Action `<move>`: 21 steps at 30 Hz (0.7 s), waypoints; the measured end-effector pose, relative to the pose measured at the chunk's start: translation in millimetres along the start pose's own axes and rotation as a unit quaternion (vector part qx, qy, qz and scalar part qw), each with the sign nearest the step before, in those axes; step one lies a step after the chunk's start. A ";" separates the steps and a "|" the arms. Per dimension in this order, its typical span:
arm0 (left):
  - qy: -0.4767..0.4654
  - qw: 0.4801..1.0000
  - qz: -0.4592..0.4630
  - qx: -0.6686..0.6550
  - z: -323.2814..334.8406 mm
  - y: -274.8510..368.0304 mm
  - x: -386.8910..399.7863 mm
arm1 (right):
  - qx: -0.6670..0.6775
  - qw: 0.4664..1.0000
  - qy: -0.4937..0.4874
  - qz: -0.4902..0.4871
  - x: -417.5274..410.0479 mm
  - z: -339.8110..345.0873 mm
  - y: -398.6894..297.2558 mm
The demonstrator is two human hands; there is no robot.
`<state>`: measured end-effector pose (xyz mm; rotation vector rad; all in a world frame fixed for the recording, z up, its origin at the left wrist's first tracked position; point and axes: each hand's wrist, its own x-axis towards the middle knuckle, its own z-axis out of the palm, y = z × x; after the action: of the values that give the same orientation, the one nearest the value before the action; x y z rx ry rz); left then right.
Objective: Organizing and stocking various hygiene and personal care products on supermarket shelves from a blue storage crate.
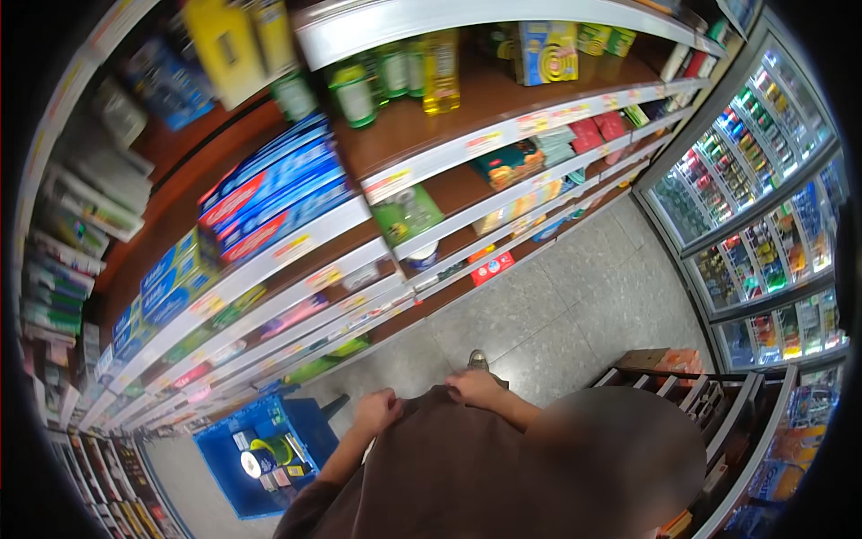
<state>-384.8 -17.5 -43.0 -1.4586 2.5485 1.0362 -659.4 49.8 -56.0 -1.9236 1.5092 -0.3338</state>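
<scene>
My left hand (378, 409) and my right hand (469, 389) are in front of my body, both with fingers closed on the upper edge of a dark brown shirt (431, 458). The cloth stretches between them. Left of my left hand, on the floor, stands a blue plastic crate (229, 471). Inside it lie a white-ended cylindrical container (252, 465), a yellow-green round item and several small boxes. A shoe tip (478, 359) shows just beyond my right hand. A blurred dark rounded shape covers part of the lower right.
Store shelves (431, 151) run along the left and front, bearing Colgate toothpaste boxes (269, 195), bottles (441, 71) and packets. Glass-door drink coolers (741, 148) stand at right. A low rack (734, 411) with packaged goods is at lower right. Grey tiled floor (539, 303) lies between.
</scene>
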 end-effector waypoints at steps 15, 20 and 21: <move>-0.108 0.971 0.207 0.047 29.5 234.5 121.8 | -0.025 0.997 0.061 -0.051 -11.5 -131.5 125.7; -0.095 0.980 0.176 0.026 28.3 246.4 134.4 | 0.013 0.988 0.156 -0.012 -21.3 -142.7 130.2; -0.073 0.983 0.168 0.014 28.2 244.4 136.2 | 0.013 0.987 0.160 -0.014 -23.2 -138.2 133.7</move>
<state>-659.0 -21.9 19.5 -0.9235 2.7452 1.0905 -847.4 9.2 -32.7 -1.9412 1.6687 -0.6990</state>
